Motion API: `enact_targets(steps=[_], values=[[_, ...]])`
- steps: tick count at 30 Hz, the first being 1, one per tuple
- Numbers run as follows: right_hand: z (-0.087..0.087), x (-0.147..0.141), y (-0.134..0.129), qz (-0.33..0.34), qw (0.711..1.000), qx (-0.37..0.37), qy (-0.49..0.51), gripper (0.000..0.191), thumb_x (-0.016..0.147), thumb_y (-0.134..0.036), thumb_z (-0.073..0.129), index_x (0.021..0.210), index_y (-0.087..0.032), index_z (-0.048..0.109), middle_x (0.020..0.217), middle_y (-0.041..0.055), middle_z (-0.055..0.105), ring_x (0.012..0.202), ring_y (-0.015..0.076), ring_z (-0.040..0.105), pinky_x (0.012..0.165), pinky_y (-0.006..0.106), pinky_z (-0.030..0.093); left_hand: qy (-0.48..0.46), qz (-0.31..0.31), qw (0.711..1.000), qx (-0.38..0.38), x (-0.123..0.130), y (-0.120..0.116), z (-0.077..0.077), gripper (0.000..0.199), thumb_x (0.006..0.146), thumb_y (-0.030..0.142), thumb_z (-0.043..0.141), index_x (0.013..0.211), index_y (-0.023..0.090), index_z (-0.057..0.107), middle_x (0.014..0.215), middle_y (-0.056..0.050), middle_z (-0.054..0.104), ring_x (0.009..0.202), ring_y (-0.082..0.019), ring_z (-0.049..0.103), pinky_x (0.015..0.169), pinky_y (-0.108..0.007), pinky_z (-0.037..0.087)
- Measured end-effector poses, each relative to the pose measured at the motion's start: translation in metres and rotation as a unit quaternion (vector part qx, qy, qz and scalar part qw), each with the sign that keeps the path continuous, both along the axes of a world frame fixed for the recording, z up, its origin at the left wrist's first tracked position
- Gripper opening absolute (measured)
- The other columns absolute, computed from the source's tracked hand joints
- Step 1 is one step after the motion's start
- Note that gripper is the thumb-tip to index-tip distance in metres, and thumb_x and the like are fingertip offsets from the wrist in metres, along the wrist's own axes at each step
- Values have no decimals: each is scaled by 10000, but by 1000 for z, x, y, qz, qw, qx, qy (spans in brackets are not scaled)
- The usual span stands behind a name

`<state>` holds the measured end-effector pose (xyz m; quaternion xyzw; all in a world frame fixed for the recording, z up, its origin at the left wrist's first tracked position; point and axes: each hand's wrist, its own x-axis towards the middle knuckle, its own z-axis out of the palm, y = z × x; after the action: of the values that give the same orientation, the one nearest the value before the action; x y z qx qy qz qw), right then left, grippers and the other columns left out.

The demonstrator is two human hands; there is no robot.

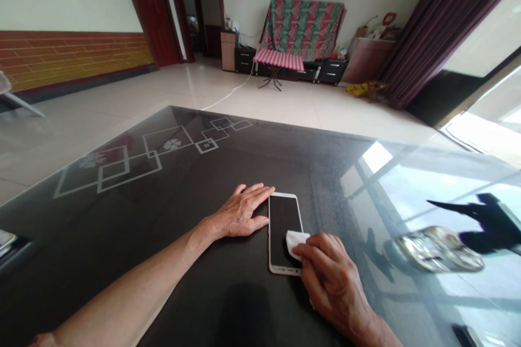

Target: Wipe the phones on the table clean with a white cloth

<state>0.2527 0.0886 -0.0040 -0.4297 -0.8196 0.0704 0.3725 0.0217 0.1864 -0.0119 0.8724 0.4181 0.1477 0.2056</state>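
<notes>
A white-framed smartphone [280, 219] with a dark screen lies face up on the glossy black table [228, 173]. My left hand [242, 210] rests flat beside it, fingers stretched out. Its fingertips and thumb touch the phone's left edge. In my right hand [329, 276] is a folded white wipe [296, 238], pinched between thumb and fingers. The wipe lies against the lower right part of the screen, and my right fingers cover the phone's lower right edge.
To the right, a shiny oval tray-like object [443, 249] sits by a black device [488, 222]. Part of another object [6, 241] shows at the left table edge. Beyond the table are a small striped table [279, 59] and a cloth-covered item [303, 27].
</notes>
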Motion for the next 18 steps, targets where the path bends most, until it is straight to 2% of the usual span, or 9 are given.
enact_targets(steps=[4, 7, 9, 14, 18], values=[[-5, 3, 2, -32, 999, -12, 16, 201, 840, -119, 468, 892, -209, 639, 810, 33, 560, 736, 158, 552, 678, 300, 455, 7, -22, 999, -28, -3, -3, 8, 929, 729, 422, 689, 1489, 285, 172, 1534, -86, 289, 1418, -326, 208, 1125, -574, 112], [-5, 5, 2, -19, 999, -29, 18, 204, 832, -119, 464, 874, -217, 639, 803, 28, 560, 733, 159, 554, 678, 300, 454, 14, -47, 998, -42, -6, -5, 11, 1132, 617, 593, 742, 1501, 271, 111, 1561, -103, 203, 1432, -362, 117, 1124, -602, 51], [-4, 4, 0, 7, 999, -31, 14, 212, 824, -103, 463, 879, -216, 633, 800, 29, 560, 733, 160, 545, 677, 304, 444, 26, -57, 997, -45, -8, -6, 11, 1202, 573, 665, 733, 1504, 262, 90, 1571, -108, 152, 1435, -377, 70, 1117, -622, 33], [1, -1, -5, 94, 995, -31, -15, 233, 791, -75, 472, 912, -206, 623, 801, 34, 560, 719, 165, 511, 675, 326, 408, 60, -65, 995, -44, -8, -7, 8, 1227, 557, 687, 724, 1506, 263, 72, 1580, -104, 103, 1435, -385, 33, 1103, -650, 25], [7, -6, -7, 125, 989, -53, -55, 233, 769, -67, 467, 874, -205, 624, 786, 35, 547, 725, 174, 479, 683, 341, 383, 55, -64, 996, -36, -6, -7, 7, 1203, 582, 689, 708, 1504, 284, 51, 1582, -92, 98, 1437, -381, 25, 1094, -666, 23]])
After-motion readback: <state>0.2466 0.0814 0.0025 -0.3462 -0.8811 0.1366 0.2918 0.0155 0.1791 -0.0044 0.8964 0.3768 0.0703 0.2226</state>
